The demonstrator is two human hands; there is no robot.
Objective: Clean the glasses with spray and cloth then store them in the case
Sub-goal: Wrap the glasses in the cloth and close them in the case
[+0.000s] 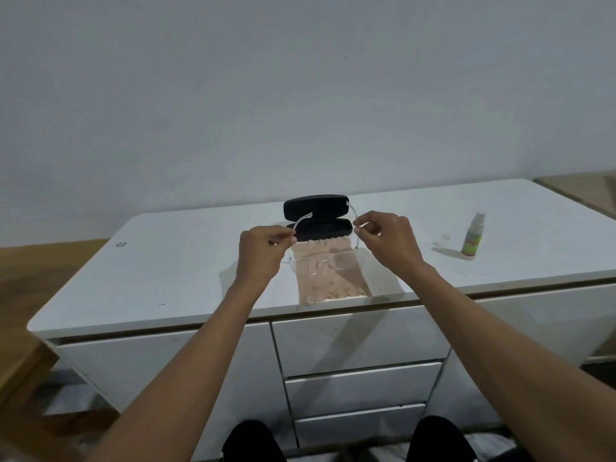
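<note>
**Glasses held open above the cloth**

We pinch the clear glasses by their arms, left hand and right hand each closed on one, above the beige cloth on the white cabinet. At 12 o'clock the black case lies open. At 3 o'clock stand the spray bottle and its small cap, well apart.

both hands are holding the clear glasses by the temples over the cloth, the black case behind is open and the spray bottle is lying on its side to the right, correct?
Not quite: the head view shows the spray bottle standing upright, not lying down. The rest holds: left hand and right hand hold the glasses by the temples over the cloth, with the open case behind.
</note>
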